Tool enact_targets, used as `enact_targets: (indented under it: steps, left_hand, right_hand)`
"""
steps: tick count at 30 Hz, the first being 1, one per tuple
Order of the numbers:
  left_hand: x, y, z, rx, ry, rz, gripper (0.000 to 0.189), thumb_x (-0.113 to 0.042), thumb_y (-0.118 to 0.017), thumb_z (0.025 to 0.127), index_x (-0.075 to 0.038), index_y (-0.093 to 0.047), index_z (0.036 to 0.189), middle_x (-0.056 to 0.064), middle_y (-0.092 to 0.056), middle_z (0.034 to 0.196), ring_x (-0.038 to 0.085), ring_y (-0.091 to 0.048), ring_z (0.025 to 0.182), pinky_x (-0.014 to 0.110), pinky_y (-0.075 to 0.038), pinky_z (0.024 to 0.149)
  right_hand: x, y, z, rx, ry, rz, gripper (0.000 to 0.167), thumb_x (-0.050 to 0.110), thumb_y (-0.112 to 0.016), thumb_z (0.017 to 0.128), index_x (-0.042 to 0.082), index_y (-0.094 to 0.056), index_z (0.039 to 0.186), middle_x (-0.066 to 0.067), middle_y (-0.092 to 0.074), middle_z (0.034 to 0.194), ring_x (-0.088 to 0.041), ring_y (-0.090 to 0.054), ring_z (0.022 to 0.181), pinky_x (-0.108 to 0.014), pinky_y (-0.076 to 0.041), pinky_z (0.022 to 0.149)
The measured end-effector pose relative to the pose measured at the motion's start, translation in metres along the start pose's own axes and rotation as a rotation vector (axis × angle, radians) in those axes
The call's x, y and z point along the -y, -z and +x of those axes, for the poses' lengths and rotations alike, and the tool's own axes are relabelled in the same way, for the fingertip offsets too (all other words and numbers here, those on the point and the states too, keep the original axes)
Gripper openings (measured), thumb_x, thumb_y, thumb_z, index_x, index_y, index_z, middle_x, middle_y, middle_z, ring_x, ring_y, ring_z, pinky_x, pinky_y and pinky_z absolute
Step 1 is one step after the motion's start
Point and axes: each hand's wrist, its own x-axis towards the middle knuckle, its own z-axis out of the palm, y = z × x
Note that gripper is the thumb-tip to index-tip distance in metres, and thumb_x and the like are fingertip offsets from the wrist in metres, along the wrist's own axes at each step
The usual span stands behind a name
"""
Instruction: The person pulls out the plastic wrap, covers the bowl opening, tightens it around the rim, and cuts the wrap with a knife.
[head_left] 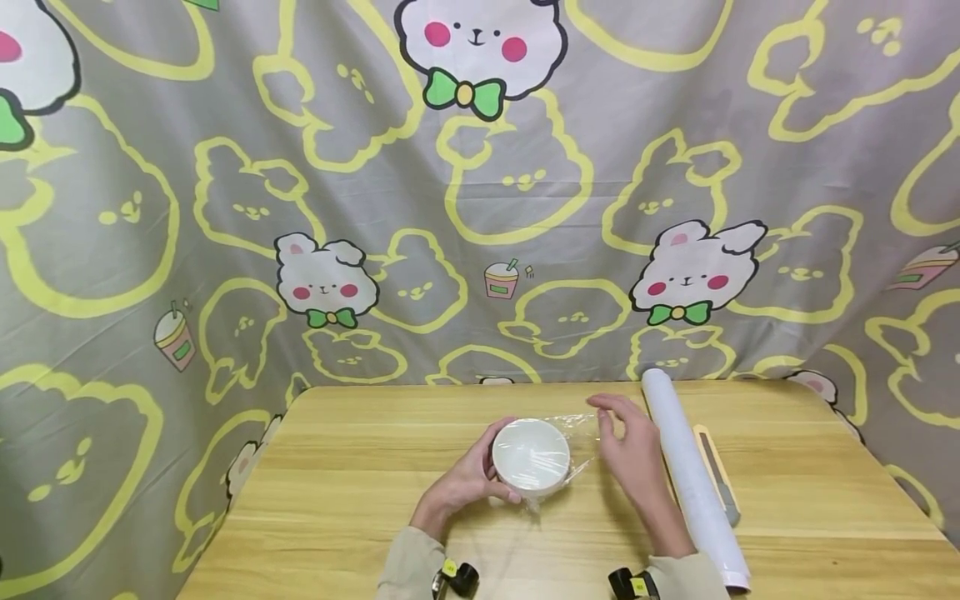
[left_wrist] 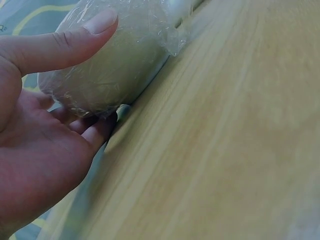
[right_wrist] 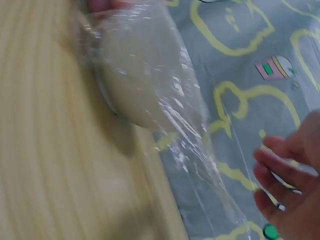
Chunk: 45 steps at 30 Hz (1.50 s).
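A white bowl point(head_left: 531, 454), its top covered by clear plastic wrap point(head_left: 581, 427), is in my left hand point(head_left: 474, 473). In the left wrist view the thumb lies on the wrapped side of the bowl point(left_wrist: 117, 70), while the other fingers curl under it. Crumpled film clings around the bowl, and a loose stretch trails off its right side. Near that loose film point(right_wrist: 185, 120) is my right hand point(head_left: 630, 446), its fingers loosely bent and apart. Nothing shows between those fingers in the right wrist view, where the hand point(right_wrist: 290, 175) appears separate from the film.
A long white roll point(head_left: 690, 475) lies lengthwise on the wooden table point(head_left: 337, 483), right of my right hand. Beside it is a yellow and grey box cutter point(head_left: 717, 475). Behind the table hangs a grey patterned cloth point(head_left: 420, 192).
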Motion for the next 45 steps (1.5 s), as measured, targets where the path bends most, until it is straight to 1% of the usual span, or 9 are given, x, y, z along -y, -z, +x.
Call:
enact_targets:
  steps: [5,9,12,18,22,25,31,39,45]
  left_hand:
    - [0.0,0.0,-0.002,0.002,0.005,-0.01,0.115,0.022,-0.08,0.067,-0.007,-0.021,0.161,0.018,-0.034,0.157,0.029,-0.041,0.14,0.029,-0.036,0.117]
    - [0.001,-0.001,-0.001,0.008,0.009,-0.012,0.116,0.022,-0.081,0.067,-0.005,-0.019,0.161,0.018,-0.035,0.156,0.029,-0.042,0.14,0.029,-0.036,0.117]
    - [0.0,-0.001,-0.001,0.004,0.009,-0.013,0.116,0.023,-0.08,0.067,-0.006,-0.02,0.161,0.018,-0.035,0.156,0.029,-0.042,0.139,0.029,-0.036,0.117]
    - [0.0,0.0,-0.001,0.016,0.001,-0.001,0.116,0.021,-0.081,0.067,-0.007,-0.02,0.162,0.018,-0.034,0.157,0.029,-0.041,0.141,0.028,-0.035,0.117]
    - [-0.001,0.0,-0.002,0.039,-0.006,0.012,0.116,0.02,-0.081,0.068,-0.004,-0.017,0.162,0.019,-0.033,0.158,0.028,-0.04,0.141,0.027,-0.033,0.118]
    - [-0.001,0.001,-0.002,0.044,-0.016,0.013,0.117,0.02,-0.081,0.068,-0.003,-0.015,0.162,0.019,-0.034,0.158,0.027,-0.042,0.14,0.028,-0.035,0.117]
    - [0.001,0.002,-0.001,0.033,-0.018,0.014,0.116,0.021,-0.081,0.069,-0.004,-0.017,0.162,0.018,-0.033,0.158,0.027,-0.041,0.14,0.028,-0.035,0.117]
    - [0.002,0.001,-0.001,0.02,-0.006,0.031,0.116,0.019,-0.083,0.069,-0.003,-0.017,0.162,0.017,-0.034,0.158,0.027,-0.038,0.143,0.025,-0.032,0.118]
    - [0.0,0.0,-0.001,0.003,0.005,0.037,0.116,0.019,-0.083,0.068,-0.005,-0.019,0.162,0.016,-0.036,0.157,0.026,-0.039,0.142,0.025,-0.031,0.118]
  right_hand:
    - [0.0,-0.017,-0.007,0.176,0.131,-0.038,0.028,-0.014,-0.06,0.091,-0.001,-0.075,0.111,-0.016,-0.072,0.118,-0.037,-0.066,0.114,-0.054,-0.052,0.099]
    - [-0.006,-0.021,-0.01,0.26,0.11,-0.109,0.033,-0.016,-0.059,0.092,0.0,-0.073,0.118,-0.018,-0.07,0.121,-0.04,-0.063,0.117,-0.057,-0.053,0.098]
    - [-0.011,-0.022,-0.009,0.303,0.084,-0.148,0.032,-0.014,-0.061,0.092,0.0,-0.072,0.119,-0.016,-0.071,0.115,-0.037,-0.066,0.108,-0.053,-0.056,0.091]
    - [-0.017,-0.025,-0.006,0.214,0.011,-0.133,0.021,-0.012,-0.067,0.09,0.003,-0.078,0.102,-0.01,-0.075,0.094,-0.025,-0.07,0.084,-0.041,-0.059,0.072]
    - [-0.02,-0.028,-0.007,0.117,-0.042,-0.086,0.017,-0.009,-0.07,0.09,0.004,-0.078,0.096,-0.008,-0.076,0.091,-0.024,-0.07,0.082,-0.03,-0.057,0.065]
    - [-0.023,-0.031,-0.008,0.099,-0.094,-0.062,0.015,-0.008,-0.07,0.091,0.005,-0.075,0.093,-0.007,-0.076,0.091,-0.024,-0.071,0.084,-0.025,-0.054,0.064]
    - [-0.025,-0.035,-0.013,0.188,-0.196,-0.061,0.02,-0.009,-0.07,0.09,0.01,-0.074,0.087,-0.005,-0.074,0.089,-0.024,-0.069,0.085,-0.026,-0.055,0.067]
    - [-0.022,-0.033,-0.017,0.299,-0.144,-0.064,0.017,-0.01,-0.072,0.086,0.005,-0.079,0.089,-0.005,-0.069,0.088,-0.017,-0.061,0.078,-0.027,-0.052,0.068]
    - [-0.018,-0.019,-0.014,0.435,-0.21,0.015,0.014,-0.003,-0.068,0.094,0.005,-0.079,0.098,-0.007,-0.076,0.096,-0.02,-0.07,0.089,-0.029,-0.058,0.075]
